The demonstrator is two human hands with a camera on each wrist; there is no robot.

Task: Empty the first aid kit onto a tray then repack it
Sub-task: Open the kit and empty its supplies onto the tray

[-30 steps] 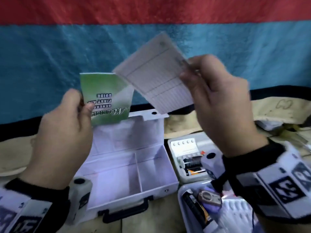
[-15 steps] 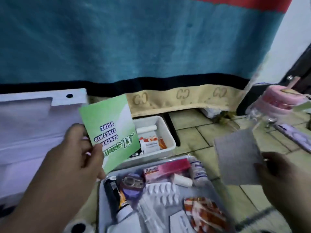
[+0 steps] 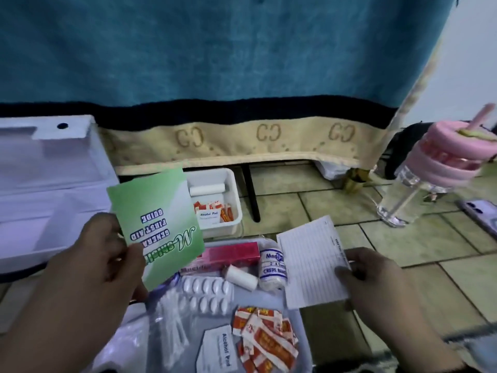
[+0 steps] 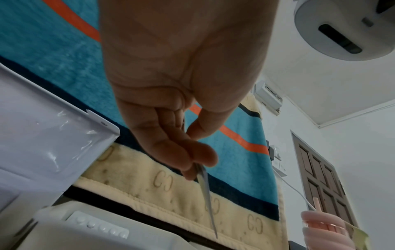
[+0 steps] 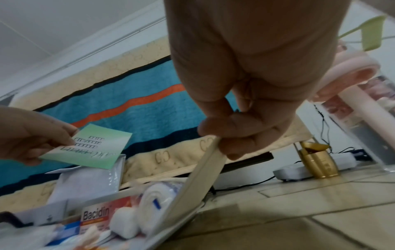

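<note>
My left hand [image 3: 118,254] pinches a green first aid guide booklet [image 3: 158,224] above the tray's left end; in the left wrist view the booklet [image 4: 206,197] shows edge-on below my fingers [image 4: 192,157]. My right hand [image 3: 357,273] pinches a white lined card [image 3: 312,262] over the tray's right edge, and the card [image 5: 198,182] slopes down onto the tray in the right wrist view. The open white first aid kit [image 3: 45,184] stands at the left. The grey tray [image 3: 302,332] holds a red box [image 3: 231,253], a crepe bandage roll [image 3: 271,265], pill blisters [image 3: 207,292] and plasters [image 3: 266,337].
A small white bin [image 3: 215,200] with a gauze roll and alcohol pads sits behind the tray. A pink-lidded glass tumbler [image 3: 419,173] and a phone [image 3: 481,211] stand on the tiled floor at right. A teal blanket [image 3: 215,63] hangs behind.
My right hand has brought the lined card down from mid-air onto the tray's right edge. My left hand still holds the green booklet, and the view has swung right and down.
</note>
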